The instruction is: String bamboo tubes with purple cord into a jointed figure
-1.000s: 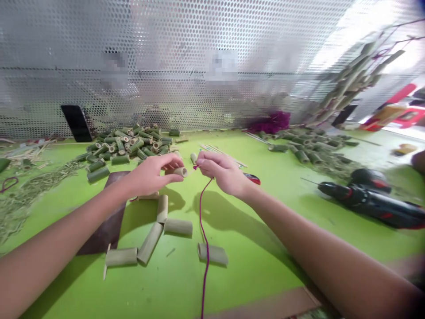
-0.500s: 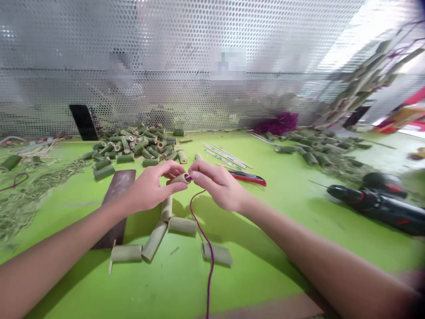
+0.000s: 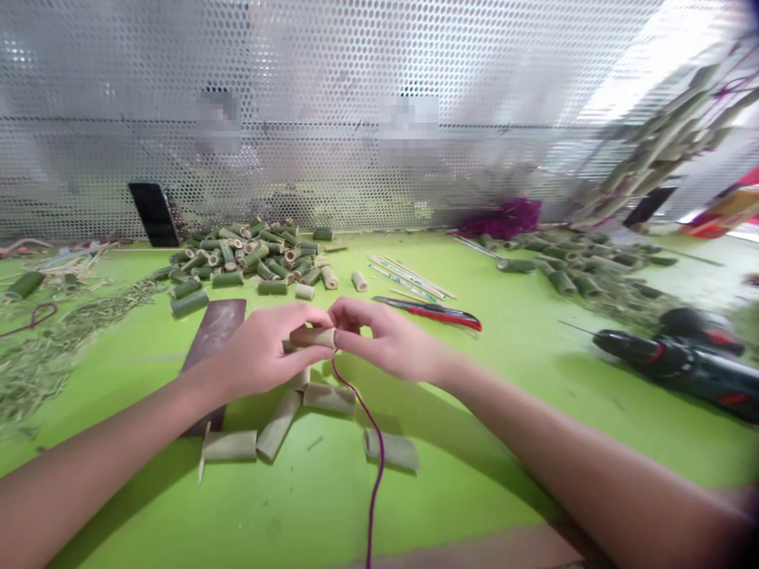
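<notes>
My left hand (image 3: 261,348) is closed around a short peeled bamboo tube (image 3: 313,337), held nearly level above the table. At the tube's right end, the fingers of my right hand (image 3: 391,340) pinch together on the purple cord (image 3: 378,442), which hangs from that end and runs down to the table's front. My fingertips hide how the cord enters the tube. Below lie several pale bamboo tubes: one (image 3: 230,446) has a thin stick at its left end, another (image 3: 278,425) slants beside it, and a third (image 3: 391,450) lies under the cord.
A red and black utility knife (image 3: 444,314) and thin sticks (image 3: 409,275) lie beyond my right hand. Farther back is a pile of green bamboo pieces (image 3: 254,257). A dark flat board (image 3: 214,328) lies left, a power drill (image 3: 670,359) right. A perforated metal screen (image 3: 332,182) stands behind.
Both hands have come slightly lower with the tube, which now lies more level. The tube's open end, visible before, is now covered by my right fingers.
</notes>
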Available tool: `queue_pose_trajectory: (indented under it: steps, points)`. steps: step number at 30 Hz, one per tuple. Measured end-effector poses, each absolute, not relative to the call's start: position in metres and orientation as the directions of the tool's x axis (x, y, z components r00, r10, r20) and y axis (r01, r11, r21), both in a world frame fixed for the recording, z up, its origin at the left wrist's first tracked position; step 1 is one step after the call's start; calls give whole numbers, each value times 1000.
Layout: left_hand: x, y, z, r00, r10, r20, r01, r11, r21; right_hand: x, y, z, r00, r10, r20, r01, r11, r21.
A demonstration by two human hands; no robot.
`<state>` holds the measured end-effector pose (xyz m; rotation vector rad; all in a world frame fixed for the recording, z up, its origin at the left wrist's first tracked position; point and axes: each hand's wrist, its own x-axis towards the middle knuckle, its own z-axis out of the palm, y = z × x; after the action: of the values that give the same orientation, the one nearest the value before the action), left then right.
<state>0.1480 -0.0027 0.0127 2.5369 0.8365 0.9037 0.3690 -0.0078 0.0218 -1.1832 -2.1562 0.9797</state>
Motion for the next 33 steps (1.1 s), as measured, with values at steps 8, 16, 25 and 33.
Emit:
queue_pose_trajectory:
  steps: [8,16,25,33]
  points:
    - [146,-5,4,726,358,588,346,-928,138,368,-4,6,-655,754,-41,291,202,-935]
    - [140,5,4,546,575,609,357,-818,452,386,14,8,-683,731,6,76,79,-994]
    - [142,7,1,494,298,817,132,-954,269,397,21,15,-679,733,38,89,135,-987]
    - [144,-1,6,540,429,724,250,-903,349,397,20,19,-670,742,-8,185,157,-970]
